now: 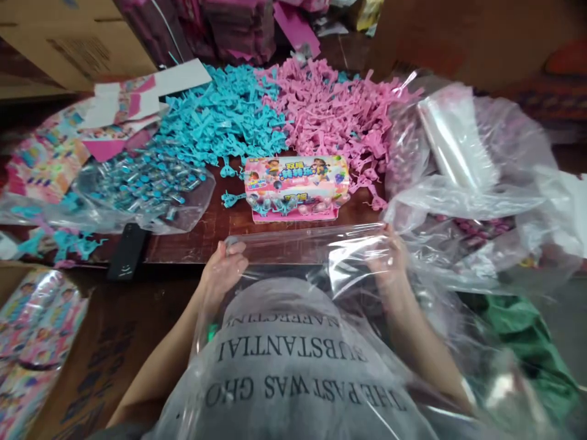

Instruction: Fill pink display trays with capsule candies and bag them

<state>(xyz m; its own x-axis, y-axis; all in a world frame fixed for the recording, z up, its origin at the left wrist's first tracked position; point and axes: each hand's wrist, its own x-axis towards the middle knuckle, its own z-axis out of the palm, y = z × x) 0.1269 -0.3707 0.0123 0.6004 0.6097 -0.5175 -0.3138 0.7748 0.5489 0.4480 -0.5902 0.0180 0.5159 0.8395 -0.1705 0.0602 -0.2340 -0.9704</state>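
Both my hands hold up a clear plastic sheet (312, 256) at the table's near edge. My left hand (224, 266) pinches its upper left corner. My right hand (389, 263) grips the upper right corner and shows through the film. Just beyond the sheet, a pink printed toy box (296, 183) lies on the wooden table (197, 238), with small blue and pink toys along its open front.
Heaps of blue plastic toy pieces (224, 122) and pink ones (330, 104) cover the far table. A clear bag of blue parts (142, 183) lies at left beside a black phone (127, 250). Crumpled clear bags (468, 177) pile at right. Printed packaging (32, 336) sits lower left.
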